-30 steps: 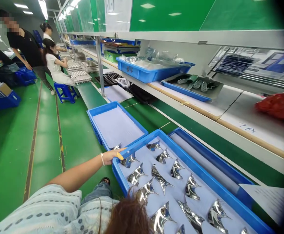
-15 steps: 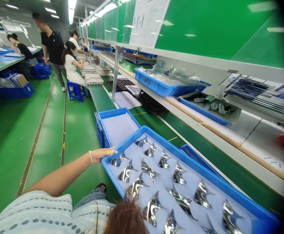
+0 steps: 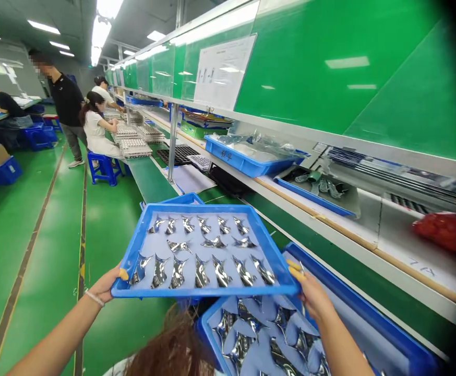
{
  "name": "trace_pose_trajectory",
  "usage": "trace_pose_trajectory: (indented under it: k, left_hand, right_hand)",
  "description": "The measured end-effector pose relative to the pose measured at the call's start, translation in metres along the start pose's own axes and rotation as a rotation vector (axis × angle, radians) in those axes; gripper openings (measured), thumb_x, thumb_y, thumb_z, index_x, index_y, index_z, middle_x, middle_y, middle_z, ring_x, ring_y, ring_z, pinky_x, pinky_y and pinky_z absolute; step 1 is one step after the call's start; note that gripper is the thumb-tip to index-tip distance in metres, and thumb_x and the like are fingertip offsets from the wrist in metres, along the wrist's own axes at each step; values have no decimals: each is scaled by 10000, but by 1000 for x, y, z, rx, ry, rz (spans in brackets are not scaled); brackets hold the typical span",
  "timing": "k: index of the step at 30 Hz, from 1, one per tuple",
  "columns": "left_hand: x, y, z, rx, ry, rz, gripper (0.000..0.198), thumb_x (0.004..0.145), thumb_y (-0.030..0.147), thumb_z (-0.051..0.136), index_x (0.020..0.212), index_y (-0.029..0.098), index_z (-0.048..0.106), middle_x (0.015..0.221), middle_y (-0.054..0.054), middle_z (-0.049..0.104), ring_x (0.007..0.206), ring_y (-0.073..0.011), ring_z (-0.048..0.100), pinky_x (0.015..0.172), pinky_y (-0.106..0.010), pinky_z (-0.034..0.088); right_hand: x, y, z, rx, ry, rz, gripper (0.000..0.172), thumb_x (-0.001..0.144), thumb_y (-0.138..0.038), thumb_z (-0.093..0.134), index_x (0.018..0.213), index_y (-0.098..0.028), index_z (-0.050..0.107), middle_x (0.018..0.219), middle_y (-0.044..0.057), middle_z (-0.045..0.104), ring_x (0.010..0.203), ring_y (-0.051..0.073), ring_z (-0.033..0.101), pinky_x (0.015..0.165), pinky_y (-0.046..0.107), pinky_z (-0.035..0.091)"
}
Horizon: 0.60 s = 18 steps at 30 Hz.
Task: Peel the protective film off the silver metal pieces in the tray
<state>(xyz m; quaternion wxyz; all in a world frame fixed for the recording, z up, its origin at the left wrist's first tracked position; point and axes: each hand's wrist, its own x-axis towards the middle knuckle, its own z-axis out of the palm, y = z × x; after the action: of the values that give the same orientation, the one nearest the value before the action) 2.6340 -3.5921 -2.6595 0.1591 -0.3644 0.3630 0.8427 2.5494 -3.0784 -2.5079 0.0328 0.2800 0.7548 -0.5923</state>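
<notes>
A blue tray (image 3: 204,290) hangs in front of me, held at its two near corners. My left hand (image 3: 108,282) is closed on its left corner, with a yellow covering on a finger. My right hand (image 3: 308,287) grips the right corner, also with yellow finger coverings. Several shiny curved, pointed metal pieces (image 3: 202,271) lie in three rows on the tray's pale liner. Below it, partly hidden, another blue tray (image 3: 208,329) holds more such pieces, lying less orderly. A further lined tray (image 3: 361,321) lies beneath on the right.
A bench shelf on the right carries a blue bin with bagged items (image 3: 247,159), a shallow tray (image 3: 318,196) and a red bag (image 3: 445,232). A metal post (image 3: 172,143) stands ahead. Co-workers sit near stacked trays (image 3: 134,146); a person in black (image 3: 64,102) stands in the aisle.
The held tray has swung from the lower right to square in front of me. My right hand has come into view on it. A second tray of metal pieces now shows underneath.
</notes>
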Motion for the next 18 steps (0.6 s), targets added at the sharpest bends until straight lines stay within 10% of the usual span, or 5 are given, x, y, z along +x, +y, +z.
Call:
trace_pose_trajectory:
  k: [7,18]
  left_hand:
    - [47,0,28,46,55,172,711,484,-36,577,1146,223,569,735,33,647,514,-130,592,476,-235,525]
    - [72,-36,69,352,97,124,439,741,56,589,1121,262,514,851,60,619,676,-102,593,637,-233,524]
  right_hand:
    - [-13,28,32,62,110,3,485,617,-301,594,1089,-195,563,1169,123,620,739,216,685,325,156,169]
    - [-163,113,-64,-14,479,218,547,591,-477,553,976,-92,611,341,-31,429,284,103,269,333,218,148]
